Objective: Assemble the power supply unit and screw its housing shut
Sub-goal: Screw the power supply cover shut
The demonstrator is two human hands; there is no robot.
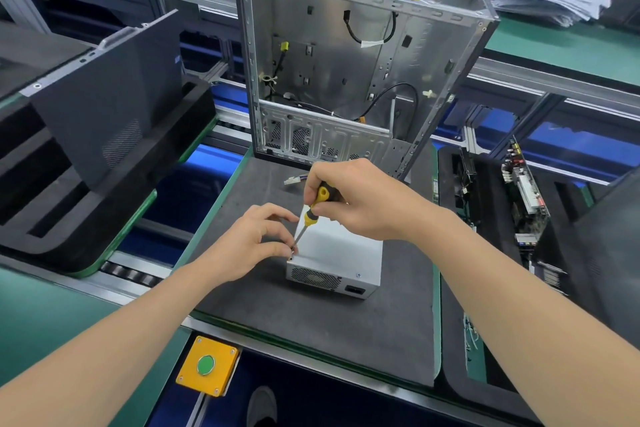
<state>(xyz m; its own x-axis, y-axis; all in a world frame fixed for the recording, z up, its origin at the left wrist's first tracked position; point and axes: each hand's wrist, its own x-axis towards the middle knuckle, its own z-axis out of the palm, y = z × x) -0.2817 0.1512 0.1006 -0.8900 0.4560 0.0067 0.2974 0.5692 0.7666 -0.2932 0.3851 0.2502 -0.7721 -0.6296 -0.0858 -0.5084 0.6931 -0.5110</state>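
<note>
A silver power supply unit [341, 258] lies on the dark foam mat [311, 329], its vent grille and socket facing me. My right hand [360, 199] grips the yellow-and-black handle of a screwdriver [311, 215], whose shaft slants down to the unit's near-left top corner. My left hand [254, 241] pinches the shaft tip at that corner with thumb and fingertips; a screw there is too small to tell. A white connector with wires [292, 179] pokes out behind my right hand.
An open metal computer chassis [349, 55] stands upright at the mat's far end. A dark side panel [104, 94] leans in a black tray at left. Circuit boards [523, 191] sit in a tray at right. A yellow box with a green button [207, 365] is near me.
</note>
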